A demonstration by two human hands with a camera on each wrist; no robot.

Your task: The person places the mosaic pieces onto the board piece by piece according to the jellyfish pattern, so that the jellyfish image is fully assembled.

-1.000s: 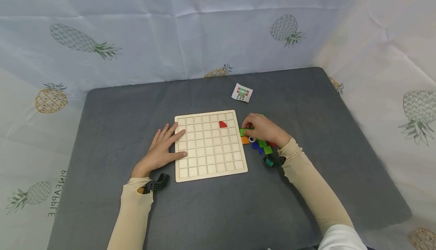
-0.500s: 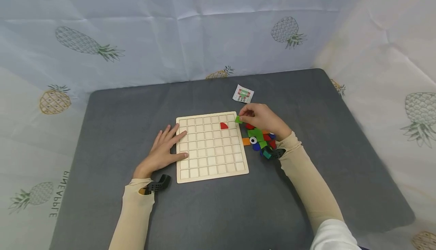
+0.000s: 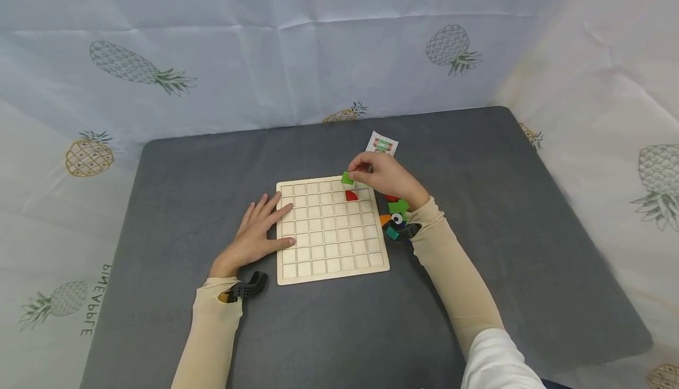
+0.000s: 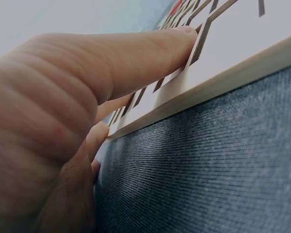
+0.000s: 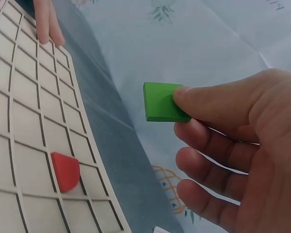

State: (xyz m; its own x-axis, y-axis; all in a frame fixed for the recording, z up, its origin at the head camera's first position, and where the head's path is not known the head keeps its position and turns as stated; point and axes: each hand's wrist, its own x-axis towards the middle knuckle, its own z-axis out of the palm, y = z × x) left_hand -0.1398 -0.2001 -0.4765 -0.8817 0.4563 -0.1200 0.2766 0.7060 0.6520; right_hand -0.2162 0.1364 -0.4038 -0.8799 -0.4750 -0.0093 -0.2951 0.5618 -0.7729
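Observation:
A pale wooden grid board (image 3: pixel 323 230) lies on the grey table. My left hand (image 3: pixel 251 238) is spread over its left edge, thumb and fingertips resting on the board; the left wrist view shows the thumb (image 4: pixel 150 56) across the rim. My right hand (image 3: pixel 389 174) pinches a green square tile (image 5: pixel 164 102) between thumb and index finger, over the board's far edge in the head view. One red quarter-round tile (image 5: pixel 67 172) sits in a grid square near the far right corner, just below the green tile in the head view.
Right of the board lies a pile of loose tiles, partly hidden by my right wrist: green pieces (image 3: pixel 399 207), an orange piece (image 3: pixel 384 219) and a white ring-shaped eye piece (image 3: pixel 396 218). A small printed pattern card (image 3: pixel 383 143) lies behind the board. A pineapple-print cloth (image 3: pixel 265 71) hangs behind.
My right hand has picked the green square tile from the pile and carried it left and away from me, over the board's far edge. My left hand stays on the board.

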